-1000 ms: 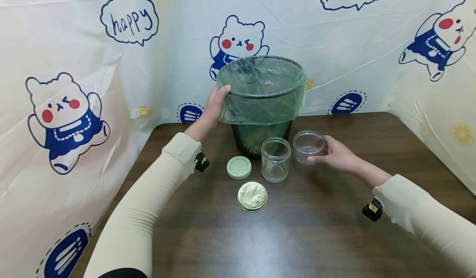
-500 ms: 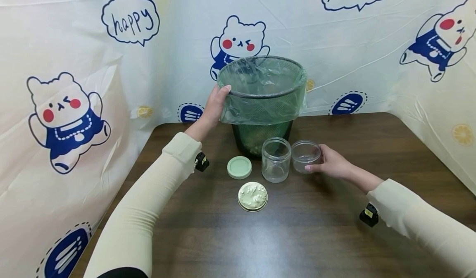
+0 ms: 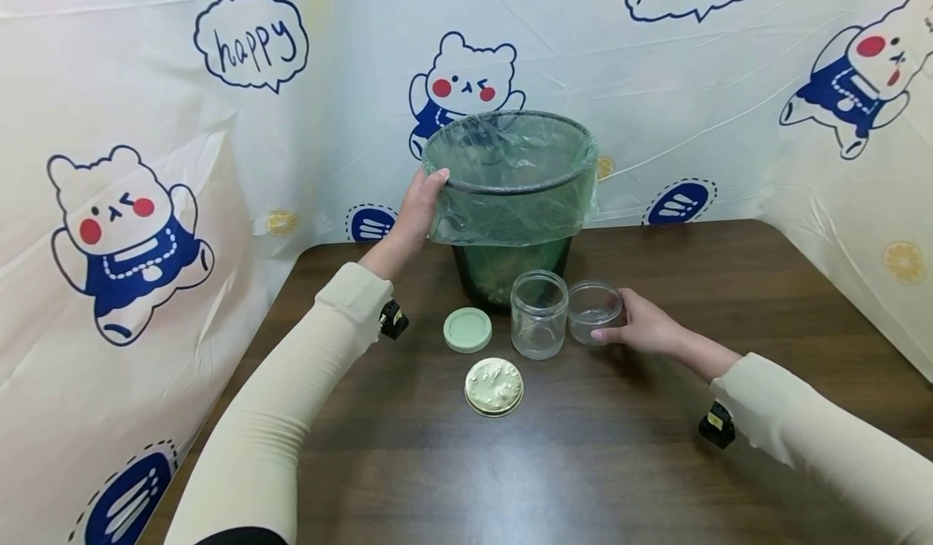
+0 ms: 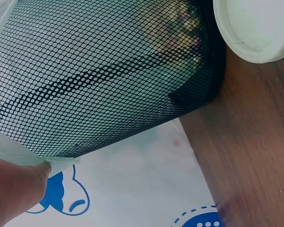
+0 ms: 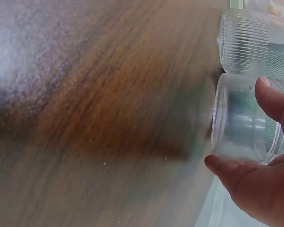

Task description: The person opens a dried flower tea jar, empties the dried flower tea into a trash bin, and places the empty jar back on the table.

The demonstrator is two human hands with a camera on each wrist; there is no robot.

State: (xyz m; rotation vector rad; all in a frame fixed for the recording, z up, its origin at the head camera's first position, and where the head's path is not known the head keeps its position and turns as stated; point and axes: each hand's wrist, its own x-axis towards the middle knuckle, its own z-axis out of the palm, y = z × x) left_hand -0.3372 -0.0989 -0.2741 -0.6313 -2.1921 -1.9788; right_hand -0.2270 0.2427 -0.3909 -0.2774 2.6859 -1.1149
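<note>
My left hand [image 3: 417,209] grips the rim of a black mesh wastebasket [image 3: 510,266] lined with a green plastic bag [image 3: 517,219], its thumb over the edge. In the left wrist view the thumb [image 4: 23,184] presses the bag's hem. My right hand [image 3: 649,324] holds a short clear jar [image 3: 589,318] low on the table, thumb and fingers around its sides. The jar stands upright without a lid, close beside a taller, open clear jar [image 3: 538,334]. In the right wrist view, the short jar [image 5: 239,123] nearly touches the ribbed taller one [image 5: 246,42].
A mint-green lid [image 3: 467,329] lies on the brown wooden table [image 3: 554,472], left of the taller jar. Nearer the front is a round pale-green piece [image 3: 494,385] with a raised pattern and gold edge. A printed sheet [image 3: 692,108] hangs behind and at both sides.
My right hand has brought the short jar down and slightly left, to the taller jar's side. My left hand stays at the wastebasket rim.
</note>
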